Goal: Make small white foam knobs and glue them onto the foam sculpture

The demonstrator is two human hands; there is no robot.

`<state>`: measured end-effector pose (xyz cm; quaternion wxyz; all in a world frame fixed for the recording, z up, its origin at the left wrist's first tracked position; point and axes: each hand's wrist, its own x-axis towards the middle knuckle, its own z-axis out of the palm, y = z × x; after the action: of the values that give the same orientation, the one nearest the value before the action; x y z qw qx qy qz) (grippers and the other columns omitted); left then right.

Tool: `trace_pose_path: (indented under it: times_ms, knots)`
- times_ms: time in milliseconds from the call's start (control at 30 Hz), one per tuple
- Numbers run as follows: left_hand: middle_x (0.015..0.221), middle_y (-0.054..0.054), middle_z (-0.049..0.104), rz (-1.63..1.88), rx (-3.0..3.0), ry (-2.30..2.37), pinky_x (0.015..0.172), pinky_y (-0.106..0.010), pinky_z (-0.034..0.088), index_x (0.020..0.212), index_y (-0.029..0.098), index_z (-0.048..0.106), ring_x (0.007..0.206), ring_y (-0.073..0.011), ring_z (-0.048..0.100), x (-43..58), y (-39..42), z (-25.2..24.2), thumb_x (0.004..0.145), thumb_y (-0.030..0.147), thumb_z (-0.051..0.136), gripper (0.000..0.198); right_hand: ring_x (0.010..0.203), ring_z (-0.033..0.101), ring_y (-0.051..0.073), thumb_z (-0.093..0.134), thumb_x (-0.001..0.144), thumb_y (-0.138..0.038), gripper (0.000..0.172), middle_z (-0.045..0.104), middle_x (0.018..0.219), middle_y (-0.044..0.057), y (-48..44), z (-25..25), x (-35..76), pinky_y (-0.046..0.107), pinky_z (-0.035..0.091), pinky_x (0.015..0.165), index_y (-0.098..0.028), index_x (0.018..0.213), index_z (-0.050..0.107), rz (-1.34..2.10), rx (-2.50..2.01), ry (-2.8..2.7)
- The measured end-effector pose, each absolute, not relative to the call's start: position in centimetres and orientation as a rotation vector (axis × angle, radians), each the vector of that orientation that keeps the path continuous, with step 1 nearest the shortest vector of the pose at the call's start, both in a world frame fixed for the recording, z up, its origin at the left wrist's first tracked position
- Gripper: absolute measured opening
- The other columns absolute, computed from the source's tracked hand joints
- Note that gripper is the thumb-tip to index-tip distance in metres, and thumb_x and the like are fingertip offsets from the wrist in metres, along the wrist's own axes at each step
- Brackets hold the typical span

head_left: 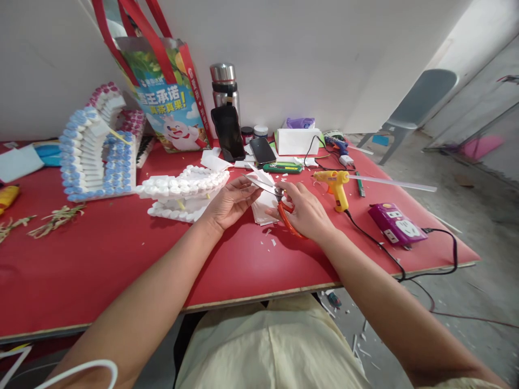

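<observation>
My left hand (234, 202) pinches a small piece of white paper (263, 182) above the red table. My right hand (303, 212) grips scissors (285, 215) with orange handles, their blades lying along the paper. Beneath both hands sits a stack of white paper (265, 209), with tiny paper scraps (273, 242) scattered in front of it. Left of my left hand stands a white model (182, 190) built from rows of small round white pieces. Part of the stack is hidden by my fingers and the scissors.
A yellow glue gun (335, 186) and a purple power strip (397, 224) with black cords lie at right. Behind are a phone (228, 132), a steel flask (224, 81), a green box cutter (283, 168) and a shopping bag (166, 97). A blue-and-white model (97, 156) stands at left.
</observation>
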<state>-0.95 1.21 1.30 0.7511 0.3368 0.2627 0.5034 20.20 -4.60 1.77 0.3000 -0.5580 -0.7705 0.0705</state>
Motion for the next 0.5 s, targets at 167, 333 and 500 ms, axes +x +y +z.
trace_pose_path:
  times_ms: [167,333,500]
  knots:
    - [0.089,-0.002,0.075,1.101,0.766,0.579,0.094,-0.026,0.055,0.084,0.015,0.077,0.086,-0.0115,0.07,-0.78,1.1,1.15,0.067,0.0,0.081,0.023,0.082,0.061,0.025,0.062,0.089,-0.06,0.057,0.057,0.095,0.009,-4.49,1.38,20.14,0.032,0.044,0.07,-0.021,0.131,0.059,0.155,-1.497,-2.067]
    - [0.089,-0.002,0.075,1.111,0.757,0.586,0.096,-0.026,0.054,0.084,0.014,0.077,0.089,-0.0121,0.07,-0.65,1.07,1.08,0.067,-0.001,0.081,0.023,0.077,0.058,0.022,0.059,0.091,-0.061,0.053,0.058,0.09,0.007,-4.41,1.37,20.16,0.03,0.041,0.067,-0.021,0.126,0.062,0.142,-1.492,-2.069]
    - [0.085,-0.002,0.075,1.111,0.736,0.58,0.095,-0.024,0.055,0.083,0.013,0.077,0.087,-0.0115,0.071,-0.62,1.17,1.04,0.068,-0.003,0.079,0.022,0.069,0.054,0.019,0.058,0.09,-0.065,0.052,0.061,0.087,0.006,-4.17,1.18,20.32,0.028,0.035,0.061,-0.022,0.119,0.066,0.136,-1.49,-2.062]
